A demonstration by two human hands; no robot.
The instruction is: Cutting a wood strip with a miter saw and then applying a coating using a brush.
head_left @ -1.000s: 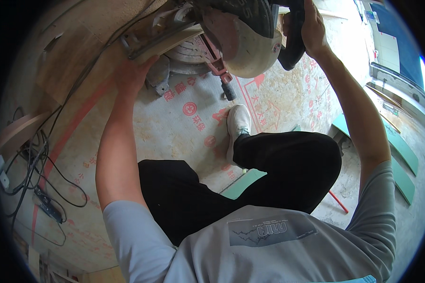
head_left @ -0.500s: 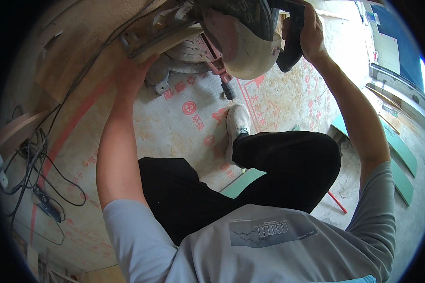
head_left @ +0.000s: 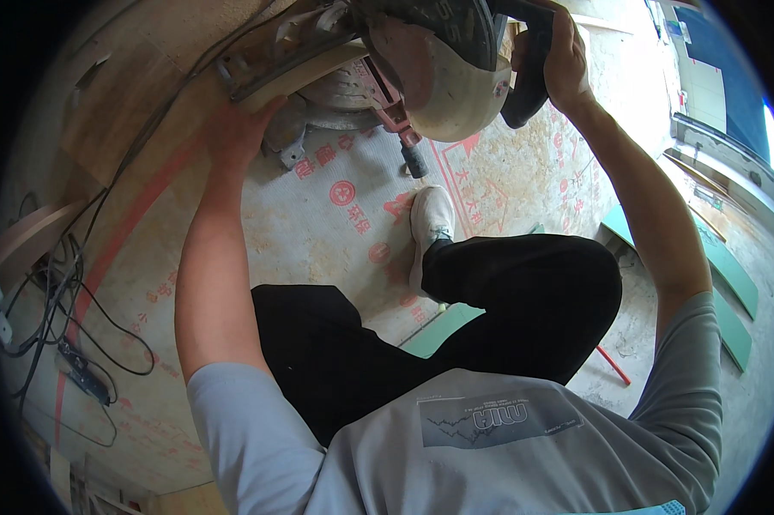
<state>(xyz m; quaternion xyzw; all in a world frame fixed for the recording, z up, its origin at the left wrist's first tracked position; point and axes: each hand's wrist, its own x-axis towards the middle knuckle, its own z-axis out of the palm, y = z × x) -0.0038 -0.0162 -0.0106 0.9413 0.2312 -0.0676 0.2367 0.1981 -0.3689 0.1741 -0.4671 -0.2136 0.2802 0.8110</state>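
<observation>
Head view, grip: my right hand (head_left: 567,64) is clenched round the black handle (head_left: 529,73) of the miter saw (head_left: 430,69) at the top of the frame, right of centre.
Head view, other hand: my left hand (head_left: 237,137) presses flat on the wood strip (head_left: 305,75) in the upper left; the fingers look spread rather than curled, though the palm hides the contact.
Strip's place: it lies on the saw's base, against the fence, under the pale blade guard (head_left: 443,99).
Long axis: the strip runs from upper right down to lower left, toward my left hand.
Key relation: the blade guard sits right of and above my left hand, apart from it; the handle is further right.
Nearer hand: left to the strip, right to the saw head.
Lower frame: my shoe (head_left: 430,223) rests on the printed floor sheet (head_left: 318,232) below the saw.
</observation>
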